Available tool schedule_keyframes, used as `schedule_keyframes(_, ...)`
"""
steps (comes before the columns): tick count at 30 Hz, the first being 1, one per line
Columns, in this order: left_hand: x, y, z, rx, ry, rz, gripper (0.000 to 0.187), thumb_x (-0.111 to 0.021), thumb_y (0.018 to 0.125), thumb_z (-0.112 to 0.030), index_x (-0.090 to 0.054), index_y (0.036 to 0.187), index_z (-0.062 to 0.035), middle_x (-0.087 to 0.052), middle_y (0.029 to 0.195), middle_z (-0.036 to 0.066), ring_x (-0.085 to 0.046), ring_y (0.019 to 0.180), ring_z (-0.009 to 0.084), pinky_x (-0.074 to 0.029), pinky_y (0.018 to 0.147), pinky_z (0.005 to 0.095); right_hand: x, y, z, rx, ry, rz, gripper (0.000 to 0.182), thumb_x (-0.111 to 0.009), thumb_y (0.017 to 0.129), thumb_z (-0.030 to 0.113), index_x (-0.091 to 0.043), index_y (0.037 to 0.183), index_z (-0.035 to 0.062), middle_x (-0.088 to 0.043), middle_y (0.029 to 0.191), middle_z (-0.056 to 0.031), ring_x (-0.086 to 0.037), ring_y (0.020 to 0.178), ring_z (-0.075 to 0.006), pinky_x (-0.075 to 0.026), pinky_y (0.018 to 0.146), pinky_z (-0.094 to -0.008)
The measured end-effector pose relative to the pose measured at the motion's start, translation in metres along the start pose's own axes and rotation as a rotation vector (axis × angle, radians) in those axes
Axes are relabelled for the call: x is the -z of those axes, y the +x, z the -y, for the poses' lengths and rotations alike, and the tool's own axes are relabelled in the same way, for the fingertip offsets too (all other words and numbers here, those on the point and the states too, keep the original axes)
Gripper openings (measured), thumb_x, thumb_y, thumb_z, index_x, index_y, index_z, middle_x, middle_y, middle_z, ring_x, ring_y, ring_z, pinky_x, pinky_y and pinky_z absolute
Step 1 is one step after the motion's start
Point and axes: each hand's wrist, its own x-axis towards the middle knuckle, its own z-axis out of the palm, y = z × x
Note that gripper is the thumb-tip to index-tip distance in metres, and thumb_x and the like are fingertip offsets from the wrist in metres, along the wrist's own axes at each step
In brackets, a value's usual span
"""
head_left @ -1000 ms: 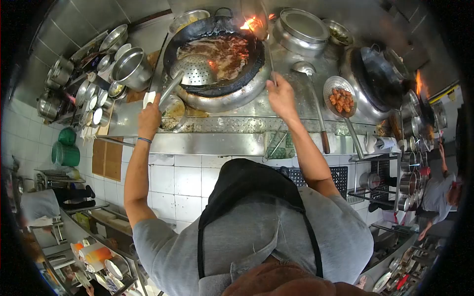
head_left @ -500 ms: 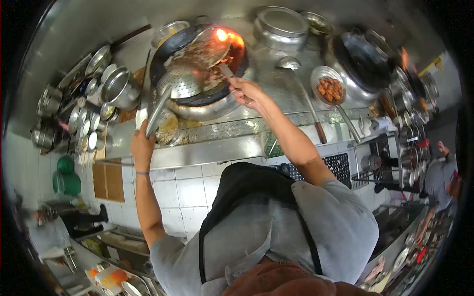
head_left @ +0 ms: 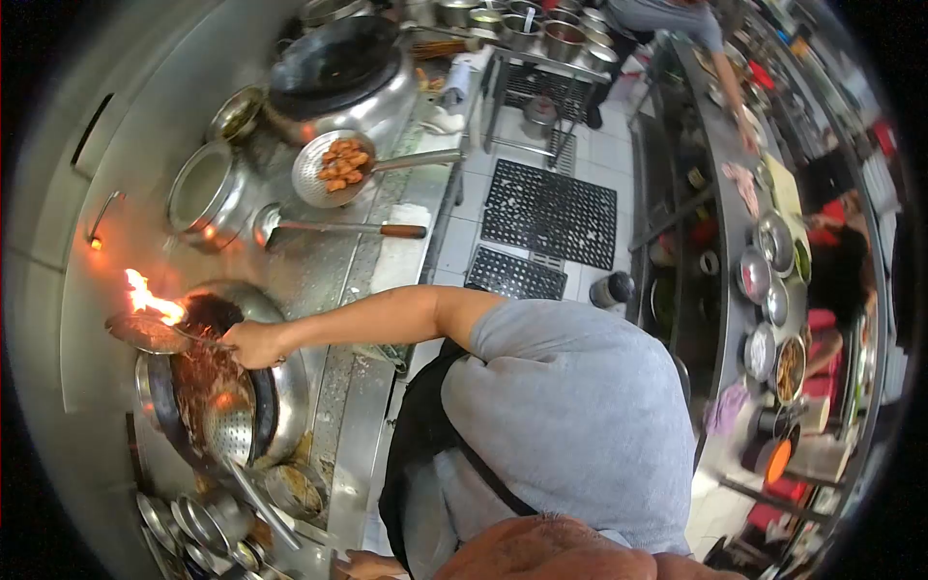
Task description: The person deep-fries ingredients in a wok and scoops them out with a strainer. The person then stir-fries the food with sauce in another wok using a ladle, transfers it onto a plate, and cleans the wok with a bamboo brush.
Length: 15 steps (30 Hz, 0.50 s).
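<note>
My right hand (head_left: 253, 345) is closed around the handle of a shallow round strainer (head_left: 145, 334), tilted over the wok's far side with flames rising from it. Beneath it the dark wok (head_left: 261, 411) sits in a steel ring, with brown food (head_left: 205, 382) inside. A perforated ladle (head_left: 230, 428) rests in the wok, its steel handle reaching down and to the right. My left hand (head_left: 375, 564) shows only partly at the bottom edge, near that handle's end. Its fingers are too blurred and hidden to tell what they hold.
Fried pieces fill another perforated skimmer (head_left: 333, 169) on the steel counter. A wooden-handled ladle (head_left: 338, 228) and a large pot (head_left: 208, 191) lie nearby, with a second wok (head_left: 338, 58) beyond. Bowls (head_left: 217, 527) crowd the lower left. Black mats (head_left: 551, 213) cover the floor; a person (head_left: 667, 19) stands across the aisle.
The view has swung round to the right. The strainer in my right hand has come up from the wok's middle to its far rim, flames on it. My left hand has dropped to the frame's edge.
</note>
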Motion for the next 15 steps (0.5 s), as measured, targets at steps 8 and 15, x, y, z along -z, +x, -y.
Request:
schedule_keyframes(8, -0.016, 0.018, -0.038, -0.16, -0.104, -0.032, 0.042, -0.061, 0.09, -0.017, -0.058, 0.127, 0.0035, -0.065, 0.114, 0.025, -0.064, 0.101, 0.037, -0.051, 0.083, 0.0432, -0.01, -0.003, -0.013, -0.238, -0.145, 0.058, 0.022, -0.058, 0.082, 0.013, -0.061, 0.081, -0.0088, -0.063, 0.065, -0.021, -0.066, 0.063, -0.034, -0.051, 0.053, -0.0515)
schedule_keyframes(15, -0.015, 0.029, -0.05, -0.2, -0.169, -0.063, 0.041, -0.06, 0.091, -0.017, -0.058, 0.126, 0.0047, -0.065, 0.114, 0.024, -0.064, 0.101, 0.0352, -0.051, 0.083, 0.0426, -0.025, 0.011, -0.045, -0.454, 1.088, 0.129, 0.017, -0.062, 0.087, 0.011, -0.054, 0.083, -0.0037, -0.049, 0.068, -0.0122, -0.047, 0.047, -0.0211, -0.041, 0.04, -0.0384)
